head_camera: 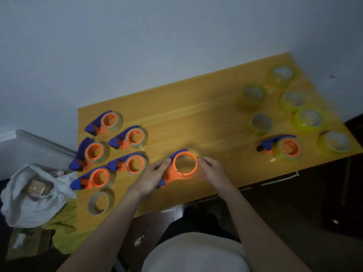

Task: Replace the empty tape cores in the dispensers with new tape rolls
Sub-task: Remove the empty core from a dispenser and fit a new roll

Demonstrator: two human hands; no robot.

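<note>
**Both hands hold a bare dispenser over the bench**

The picture is dim and blurred toward the right, so the six yellow tape rolls (306, 117) at the far right of the bench (196, 122) show only as soft rings with pale centres. The lower parts of both arms are cut off by the frame edge. What lies below the bench on the dark floor is hard to make out.

The held dispenser (180, 167), near the front edge of the bench at its middle, is orange with a blue blade end, and its ring is open, the wood showing through it. The left hand (151, 177) has its fingers clamped on the handle side; the right hand (212, 169) has its fingers closed on the far rim of the ring.

Five dispensers (117, 148) of the same colours lie in a cluster at the left, each with a thin clear ring round its hub. A loose clear roll (100, 203) lies in front of them. One loaded dispenser (282, 147) with yellow tape lies at the right, just in front of the rolls.

Left of the bench, a white plastic bag (33, 195) stands open with something brownish inside, unclear.
</note>
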